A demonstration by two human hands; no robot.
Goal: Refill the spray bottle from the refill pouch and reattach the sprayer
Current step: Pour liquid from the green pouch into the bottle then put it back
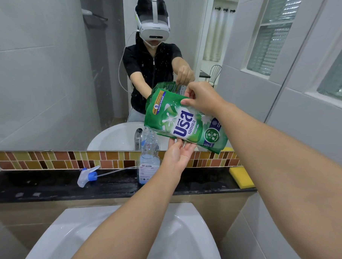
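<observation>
A green refill pouch (183,122) is held tilted above the open neck of a clear spray bottle (148,163), which stands upright on the black ledge (46,184) with pale blue liquid in its lower half. My right hand (203,98) pinches the pouch's upper edge. My left hand (178,155) supports the pouch from underneath, fingers spread against its lower edge. The pouch's lower left corner hangs just over the bottle mouth. The blue and white sprayer (87,175) lies on its side on the ledge to the left, its dip tube reaching toward the bottle.
A yellow sponge (241,177) rests at the ledge's right end. A white basin (122,240) sits below the ledge, a chrome tap (138,138) behind the bottle. The wall mirror (61,69) reflects a person wearing a headset. A brown tile strip runs under the mirror.
</observation>
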